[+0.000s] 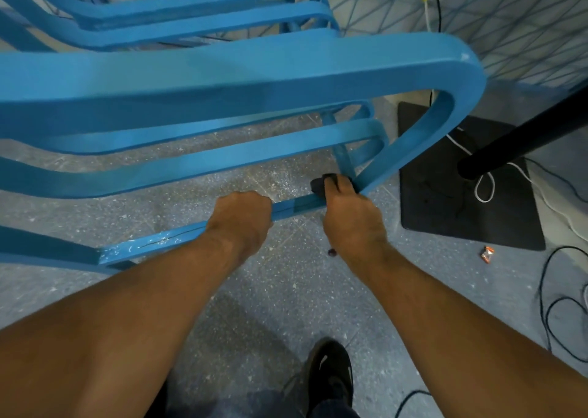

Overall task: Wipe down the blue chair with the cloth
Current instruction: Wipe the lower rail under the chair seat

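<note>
Starting with your left hand [241, 217]: what has it got? (A)

Your fingers are curled tight round the lowest straight rail of the blue painted chair with curved slats [222, 68], knuckles up, the rail running through your fist. Left of that hand the rail's paint is scuffed white and cracked. (B)

And your right hand [351, 217]? (A)

It is closed round a small dark crumpled cloth [319, 185], which bulges out past your fingertips. You hold it against the same rail, right where the rail meets the chair's curved outer leg. A dark scrap shows under your wrist; I cannot tell whether it belongs to the cloth. (B)

Where does the chair stand for you? (A)

Directly ahead and below you, on a grey speckled floor [254, 306], its broad top slat sweeping to a rounded corner on your right. Your two hands sit near each other on the rail, not touching. (B)

What else lies round you? (A)

On your right a flat black square base plate [509, 227] lies just beside the chair's corner, a black round pole [521, 137] rises from it, and a looped white cable [484, 192] lies over the plate. A small orange-and-white wrapper [486, 254] lies just off the plate's near edge, thin dark cables [542, 290] curl further right, and your black shoe [331, 373] shows at the bottom. (B)
</note>
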### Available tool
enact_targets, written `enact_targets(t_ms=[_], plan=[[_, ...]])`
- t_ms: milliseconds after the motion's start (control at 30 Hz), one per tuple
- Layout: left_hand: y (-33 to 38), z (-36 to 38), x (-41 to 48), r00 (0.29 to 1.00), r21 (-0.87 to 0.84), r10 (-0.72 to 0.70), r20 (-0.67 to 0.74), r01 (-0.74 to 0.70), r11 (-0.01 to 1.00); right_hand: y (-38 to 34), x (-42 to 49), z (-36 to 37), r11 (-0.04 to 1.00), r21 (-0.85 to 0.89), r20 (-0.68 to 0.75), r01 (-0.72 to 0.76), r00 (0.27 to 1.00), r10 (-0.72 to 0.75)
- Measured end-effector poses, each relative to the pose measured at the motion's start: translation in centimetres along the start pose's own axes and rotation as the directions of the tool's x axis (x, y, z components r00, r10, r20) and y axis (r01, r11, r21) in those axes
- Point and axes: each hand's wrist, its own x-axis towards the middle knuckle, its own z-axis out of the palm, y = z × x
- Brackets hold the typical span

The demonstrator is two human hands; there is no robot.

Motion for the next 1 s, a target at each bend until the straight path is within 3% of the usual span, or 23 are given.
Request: enact_targets(t_ms=[100,267,433,533,667,900,1000], plan=[[-0.1,-0.1,0.1,1.000,-0.006,-0.004,0.022,0.004,1.000,-0.3,1.6,0.0,0.999,0.026,0.036,-0.029,0.999,0.028],[-0.1,-0.3,0.0,1.000,-0.014,0.000,0.030,0.001,1.000,0.4,-2.1,2.3,0.990,0.123,-0.064,0.069,0.996,-0.062],[0.0,-0.5,0.0,1.000,-0.005,0.009,0.029,-0.008,1.000,2.5,1.0,1.9,0.975,0.203,-0.138,0.093,0.988,-0.066],[0.0,-0.6,0.0,0.999,-0.008,0.002,0.041,-0.002,1.000,0.9,1.3,2.0,0.977,0.203,-0.078,0.067,0.996,-0.052],[-0.1,-0.7,0.0,0.998,-0.014,0.007,0.057,-0.006,1.000,0.0,1.1,1.4,0.959,0.249,-0.039,0.135,0.991,-0.129],[-0.1,-0.4,0.1,0.999,-0.017,0.006,0.043,-0.005,1.000,0.6,1.4,-0.1,0.937,0.347,-0.031,-0.027,0.999,0.041],[0.0,-0.3,0.1,0.999,0.018,0.002,0.039,-0.003,1.000,-1.6,0.9,0.2,0.948,0.318,-0.026,0.017,1.000,-0.010]])
